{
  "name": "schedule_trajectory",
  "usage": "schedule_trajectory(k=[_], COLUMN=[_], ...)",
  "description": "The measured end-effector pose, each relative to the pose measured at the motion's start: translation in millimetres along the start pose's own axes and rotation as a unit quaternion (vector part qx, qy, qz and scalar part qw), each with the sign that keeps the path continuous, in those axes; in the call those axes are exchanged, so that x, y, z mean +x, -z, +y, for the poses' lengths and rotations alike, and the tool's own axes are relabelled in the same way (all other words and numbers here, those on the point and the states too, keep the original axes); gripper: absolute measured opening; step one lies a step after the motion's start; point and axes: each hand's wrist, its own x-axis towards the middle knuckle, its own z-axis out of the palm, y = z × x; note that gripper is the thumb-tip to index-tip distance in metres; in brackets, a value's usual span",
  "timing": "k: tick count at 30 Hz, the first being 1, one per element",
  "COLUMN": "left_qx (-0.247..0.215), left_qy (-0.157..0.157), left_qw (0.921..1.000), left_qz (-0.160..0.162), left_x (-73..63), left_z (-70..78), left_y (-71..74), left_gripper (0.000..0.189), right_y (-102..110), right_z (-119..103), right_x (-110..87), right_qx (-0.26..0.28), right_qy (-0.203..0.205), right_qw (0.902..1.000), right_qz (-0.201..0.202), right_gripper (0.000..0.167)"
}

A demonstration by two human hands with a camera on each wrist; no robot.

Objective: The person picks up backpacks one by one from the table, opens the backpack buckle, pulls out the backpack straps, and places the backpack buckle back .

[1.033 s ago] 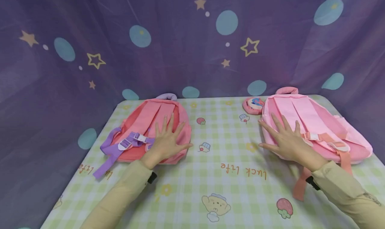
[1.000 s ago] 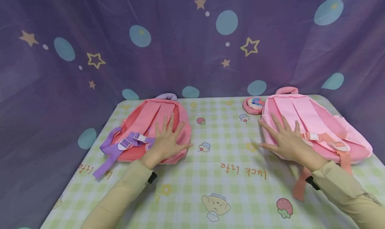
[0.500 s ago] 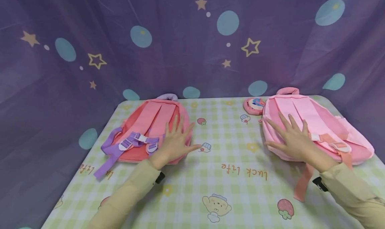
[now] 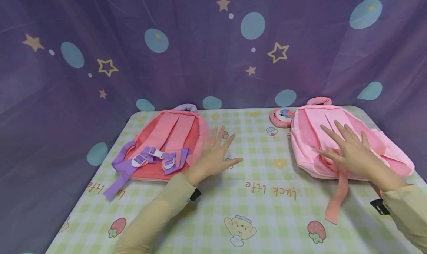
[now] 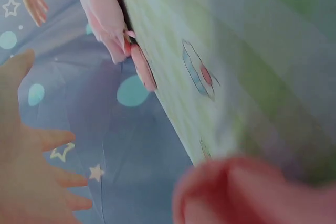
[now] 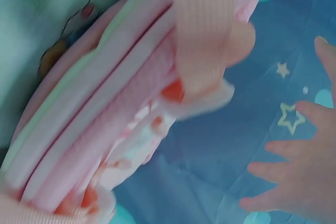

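Note:
My left hand (image 4: 212, 155), its fingers spread and straight, hovers over the right edge of a coral backpack (image 4: 160, 129) lying back side up. Purple straps (image 4: 146, 158) with white buckles cross its lower part. Over a light pink backpack (image 4: 305, 150) on the right spreads my right hand (image 4: 358, 155), fingers straight and holding nothing. It hides part of that bag's peach straps; one strap end (image 4: 337, 205) trails onto the table. In the right wrist view, the pink backpack's side (image 6: 110, 93) shows apart from the fingers.
A small round pink pouch (image 4: 281, 118) with a blue picture lies against the pink backpack's upper left. Both bags rest on a green checked tablecloth (image 4: 253, 150) with printed drawings. Behind the table hangs a purple curtain (image 4: 200, 72) with stars and dots.
Both hands have drifted to the right, still spread. The left one has uncovered more of the purple straps; the backpacks have stayed in place.

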Motion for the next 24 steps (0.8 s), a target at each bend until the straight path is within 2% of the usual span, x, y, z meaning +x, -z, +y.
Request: schedule_trajectory(k=[3,7,9,18,24], left_qx=[0.001,0.017,0.008,-0.059,-0.064], left_qy=[-0.010,-0.023,-0.027,-0.043,-0.061], left_qw=[0.9999,0.9995,0.9995,0.9973,0.9960], left_qz=[-0.003,0.011,0.014,0.008,0.011], left_x=[6.7,13.7,16.8,29.9,39.2], left_z=[8.9,20.4,25.9,49.5,67.4], left_y=[-3.1,-6.4,-7.7,-11.3,-14.8], left_gripper=[0.077,0.074,0.073,0.068,0.065], right_y=[5,10,12,19,25], right_z=[10,23,30,56,70], right_x=[-4.2,-7.7,-9.1,-16.9,-20.1], right_qx=[0.007,0.019,0.024,0.051,0.076], right_qy=[0.000,0.005,0.002,-0.055,-0.083], right_qw=[0.9998,0.9988,0.9980,0.9956,0.9923], right_qz=[0.017,0.046,0.058,0.057,0.051], right_gripper=[0.074,0.072,0.072,0.067,0.066])
